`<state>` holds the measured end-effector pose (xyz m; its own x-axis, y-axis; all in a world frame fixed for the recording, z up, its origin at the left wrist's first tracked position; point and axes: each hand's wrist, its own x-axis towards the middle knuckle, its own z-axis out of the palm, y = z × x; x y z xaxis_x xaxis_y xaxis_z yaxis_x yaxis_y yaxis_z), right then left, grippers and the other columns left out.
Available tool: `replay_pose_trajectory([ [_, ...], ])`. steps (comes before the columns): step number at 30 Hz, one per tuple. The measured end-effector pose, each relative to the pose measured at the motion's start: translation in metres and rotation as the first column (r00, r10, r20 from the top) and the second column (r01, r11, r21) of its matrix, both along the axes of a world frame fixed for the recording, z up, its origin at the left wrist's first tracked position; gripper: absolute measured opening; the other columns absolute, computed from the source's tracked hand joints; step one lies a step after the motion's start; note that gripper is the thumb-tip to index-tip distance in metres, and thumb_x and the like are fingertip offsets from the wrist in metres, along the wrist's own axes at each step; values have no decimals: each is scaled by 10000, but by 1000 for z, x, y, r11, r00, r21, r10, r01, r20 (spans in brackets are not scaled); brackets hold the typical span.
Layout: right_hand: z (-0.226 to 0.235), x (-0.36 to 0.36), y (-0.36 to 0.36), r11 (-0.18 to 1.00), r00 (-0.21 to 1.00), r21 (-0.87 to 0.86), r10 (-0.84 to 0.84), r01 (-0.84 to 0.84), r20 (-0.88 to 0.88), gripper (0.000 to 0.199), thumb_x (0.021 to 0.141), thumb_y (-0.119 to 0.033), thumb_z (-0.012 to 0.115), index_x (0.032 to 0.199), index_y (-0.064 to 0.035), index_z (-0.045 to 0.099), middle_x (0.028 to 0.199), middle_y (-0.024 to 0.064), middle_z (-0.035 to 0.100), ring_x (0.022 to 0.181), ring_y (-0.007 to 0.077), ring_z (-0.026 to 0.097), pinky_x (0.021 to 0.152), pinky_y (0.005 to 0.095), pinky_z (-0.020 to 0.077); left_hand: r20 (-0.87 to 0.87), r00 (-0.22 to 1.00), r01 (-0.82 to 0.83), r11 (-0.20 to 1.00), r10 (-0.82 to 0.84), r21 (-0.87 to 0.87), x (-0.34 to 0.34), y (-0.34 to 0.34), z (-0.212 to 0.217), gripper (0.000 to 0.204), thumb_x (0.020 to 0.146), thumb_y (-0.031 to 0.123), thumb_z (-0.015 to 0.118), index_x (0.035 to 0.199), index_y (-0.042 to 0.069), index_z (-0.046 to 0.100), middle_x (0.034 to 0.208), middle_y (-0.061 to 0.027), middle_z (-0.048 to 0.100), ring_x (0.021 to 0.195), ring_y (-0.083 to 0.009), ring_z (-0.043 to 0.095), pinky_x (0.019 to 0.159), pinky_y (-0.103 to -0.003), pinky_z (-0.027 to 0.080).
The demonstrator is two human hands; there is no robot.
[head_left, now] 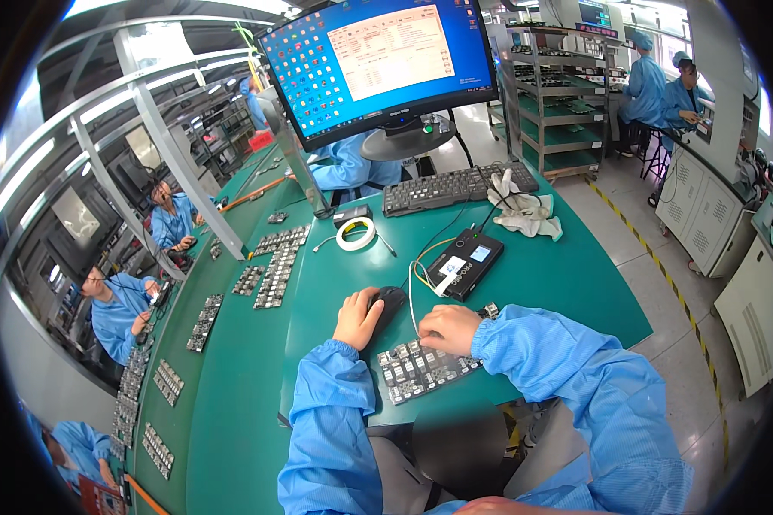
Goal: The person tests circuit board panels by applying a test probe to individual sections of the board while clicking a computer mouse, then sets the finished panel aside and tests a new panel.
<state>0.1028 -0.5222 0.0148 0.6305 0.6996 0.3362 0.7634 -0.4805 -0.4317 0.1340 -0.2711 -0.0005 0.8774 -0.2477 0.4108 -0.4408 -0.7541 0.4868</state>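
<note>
My left hand [358,319] lies over the left side of a black computer mouse [389,305], its fingers curved onto it. Just right of it, my right hand [452,330] is closed, fingertips pinched at the lower end of a thin white cable [411,302]. Those fingertips are over a panel of small circuit boards [404,378] near the table's front edge; the cable's tip is hidden by them. Beyond my right hand sits a black box-shaped device [465,264] with a small lit screen, and the cable runs up toward it.
A monitor [386,64] stands behind a black keyboard [438,190] with white gloves [524,206] at its right end. A white cable coil [356,233] and several rows of circuit boards [279,266] lie left on the green table [575,283]. Co-workers in blue sit along the left.
</note>
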Motion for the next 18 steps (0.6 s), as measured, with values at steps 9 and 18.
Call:
replay_pose_trajectory([
  [9, -3, 1, 0, 1000, 1000, 9, -1, 1, 15, 160, 811, -241, 662, 790, -89, 614, 793, 38, 636, 844, 256, 596, 764, 383, 488, -59, 998, -17, 999, 15, -33, -3, -1, 2, 465, 920, 346, 507, 1293, 74, 455, 1142, -151, 571, 1056, -325, 517, 924, -430, 384],
  [18, -2, 0, 0, 1000, 1000, -14, -20, 20, -3, 161, 814, -248, 660, 796, -94, 612, 803, 34, 636, 860, 253, 596, 778, 381, 487, -64, 998, -11, 1000, 10, -12, -6, -4, 8, 408, 933, 265, 512, 1276, 51, 459, 1157, -203, 556, 1084, -348, 532, 943, -415, 407],
])
